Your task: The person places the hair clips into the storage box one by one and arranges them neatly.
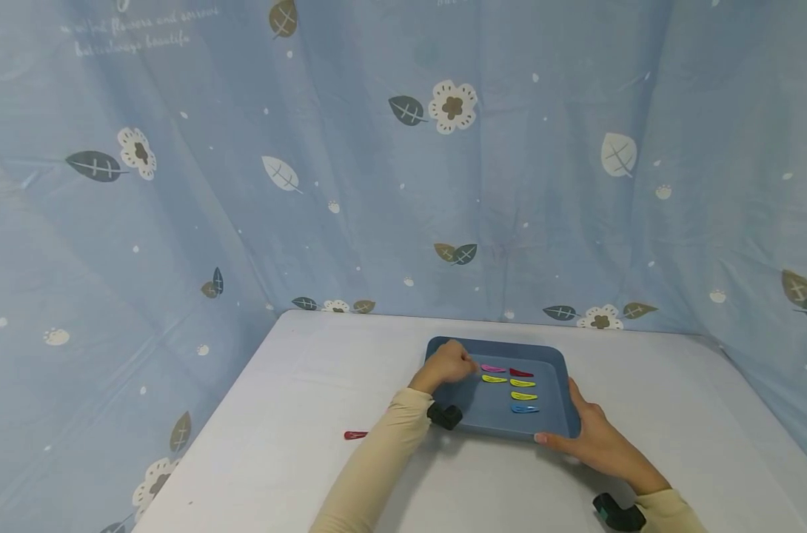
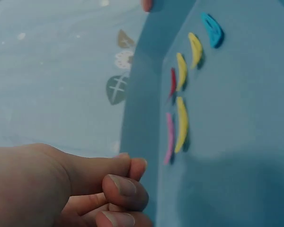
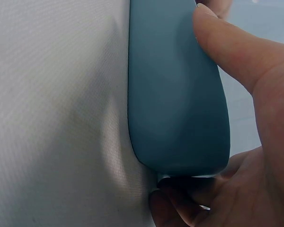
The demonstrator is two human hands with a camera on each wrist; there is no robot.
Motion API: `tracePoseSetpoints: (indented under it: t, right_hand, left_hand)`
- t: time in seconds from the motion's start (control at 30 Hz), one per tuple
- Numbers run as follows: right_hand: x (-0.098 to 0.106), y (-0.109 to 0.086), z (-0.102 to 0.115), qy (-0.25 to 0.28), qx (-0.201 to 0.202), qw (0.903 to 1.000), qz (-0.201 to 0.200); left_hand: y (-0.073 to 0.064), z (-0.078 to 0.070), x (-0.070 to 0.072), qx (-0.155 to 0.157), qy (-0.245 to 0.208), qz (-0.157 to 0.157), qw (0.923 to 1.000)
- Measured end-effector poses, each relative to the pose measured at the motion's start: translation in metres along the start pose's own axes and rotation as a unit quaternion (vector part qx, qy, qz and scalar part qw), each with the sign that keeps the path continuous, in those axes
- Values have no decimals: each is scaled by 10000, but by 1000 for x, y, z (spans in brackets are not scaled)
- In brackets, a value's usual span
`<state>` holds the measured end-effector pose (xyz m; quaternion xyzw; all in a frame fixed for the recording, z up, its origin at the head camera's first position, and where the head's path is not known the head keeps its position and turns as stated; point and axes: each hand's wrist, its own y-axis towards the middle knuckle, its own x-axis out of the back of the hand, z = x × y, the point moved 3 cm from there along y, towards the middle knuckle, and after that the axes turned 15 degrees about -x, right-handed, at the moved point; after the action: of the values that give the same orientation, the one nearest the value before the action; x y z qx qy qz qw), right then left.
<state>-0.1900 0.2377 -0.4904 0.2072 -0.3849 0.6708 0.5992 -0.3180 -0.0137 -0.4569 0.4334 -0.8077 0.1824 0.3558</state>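
Note:
A blue-grey tray holds several snap hair clips laid in two columns. The left column has a pink clip above a yellow clip. In the right column lie a dark red clip, two yellow clips and a blue clip. My left hand is over the tray's left part, beside the pink clip. Its fingers are curled, thumb meeting forefinger, with nothing visible between them in the left wrist view. My right hand grips the tray's near right corner, thumb on the front wall.
Left of the tray, a red hair clip lies on the white tabletop, its right end behind the left sleeve. A blue curtain printed with leaves and flowers hangs behind and beside the table.

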Motion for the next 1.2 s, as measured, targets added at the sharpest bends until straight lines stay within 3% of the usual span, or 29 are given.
tracePoseSetpoints:
  t: [0.13,0.37,0.57,0.73,1.0,1.2]
  right_hand:
    - [-1,0,0,41,111,9999,-47]
    - [-1,-1,1,60,154,9999,-31]
    - [0,0,1,-39,-132,9998,110]
    - [1,1,1,-55,-55,9999,96]
    - [2,1,1,-84,-88,9999,68]
    - [0,1,0,-81,-96,9999,113]
  left_hand:
    - [-7,-5,12,-118,-271,-135,9995]
    - [-24,-10,32,-664,-662,-280,9952]
    - [-41,-16,51,-1005,-620,-366,9923]
    - [-57,-19,69,-1192,-677,-530,9891]
    - [-86,-14,89,-1086,-720,-825,9880]
    - [-106,-4,100,-809,-750,-1172,9870]
